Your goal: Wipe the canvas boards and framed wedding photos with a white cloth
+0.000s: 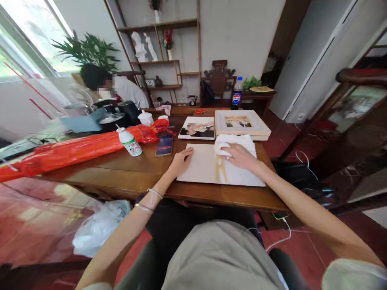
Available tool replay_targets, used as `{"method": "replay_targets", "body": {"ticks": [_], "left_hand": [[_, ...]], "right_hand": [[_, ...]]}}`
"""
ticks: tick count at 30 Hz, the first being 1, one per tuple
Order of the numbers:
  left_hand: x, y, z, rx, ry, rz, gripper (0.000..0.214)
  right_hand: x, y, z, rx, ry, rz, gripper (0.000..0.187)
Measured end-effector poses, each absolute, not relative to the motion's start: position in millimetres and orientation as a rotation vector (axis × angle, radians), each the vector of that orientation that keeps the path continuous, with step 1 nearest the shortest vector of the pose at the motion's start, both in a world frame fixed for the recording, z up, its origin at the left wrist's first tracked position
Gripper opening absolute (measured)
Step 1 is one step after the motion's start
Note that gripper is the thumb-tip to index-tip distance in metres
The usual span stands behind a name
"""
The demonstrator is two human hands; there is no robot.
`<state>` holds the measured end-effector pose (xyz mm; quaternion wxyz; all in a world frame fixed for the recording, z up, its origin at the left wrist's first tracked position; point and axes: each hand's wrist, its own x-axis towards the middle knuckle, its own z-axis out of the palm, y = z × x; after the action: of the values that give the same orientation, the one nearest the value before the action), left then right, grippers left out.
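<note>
A flat white panel [198, 163], perhaps an open album or a board, lies at the table's front edge. My left hand [180, 161] rests on its left edge, fingers stretched out and holding nothing. My right hand [238, 156] is closed on a bunched white cloth [223, 147], pressed down over the panel's right half. A white sheet with a scalloped edge [246, 173] spreads beneath that hand. Beside it is a yellow two-legged shape [221, 169]; whether it is printed or a loose piece I cannot tell. My right fingertips are partly hidden in the cloth.
Behind the panel are a photo print [197, 128] and a framed picture on a box [242, 123]. A phone [165, 145], a white bottle [129, 141] and a long red plastic-wrapped bundle [81, 146] lie left. A cola bottle [237, 94] stands behind. Another person [130, 90] sits far left.
</note>
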<state>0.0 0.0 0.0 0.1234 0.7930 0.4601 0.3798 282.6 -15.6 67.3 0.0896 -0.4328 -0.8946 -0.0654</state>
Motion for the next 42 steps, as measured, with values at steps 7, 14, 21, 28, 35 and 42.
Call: {"method": "replay_targets", "body": {"ticks": [7,14,21,28,35,42], "left_hand": [[1,-3,4,2.29,1.345,1.109,0.032],[4,-1,4,2.266,1.346,1.124,0.033],[5,-1,3,2.252,1.349,1.115,0.032],[5,-2,4,2.252,1.337,1.12,0.033],[6,-1,4,2.255,1.345,1.117,0.033],[4,-1,4,2.255,1.35,1.08,0.034]], "right_hand": [[259,-100,79,-1.144,-2.817,-0.124,0.04],[266,-117,89,-0.945,-2.861,0.109,0.042],[268,-48,75,-1.227,-2.668,-0.035,0.04],[248,-97,73,-1.222,-2.743,0.014,0.043],[249,-124,79,-0.956,-2.665,0.26,0.04],[248,-40,72,-1.168,-2.505,0.049,0.039]]}}
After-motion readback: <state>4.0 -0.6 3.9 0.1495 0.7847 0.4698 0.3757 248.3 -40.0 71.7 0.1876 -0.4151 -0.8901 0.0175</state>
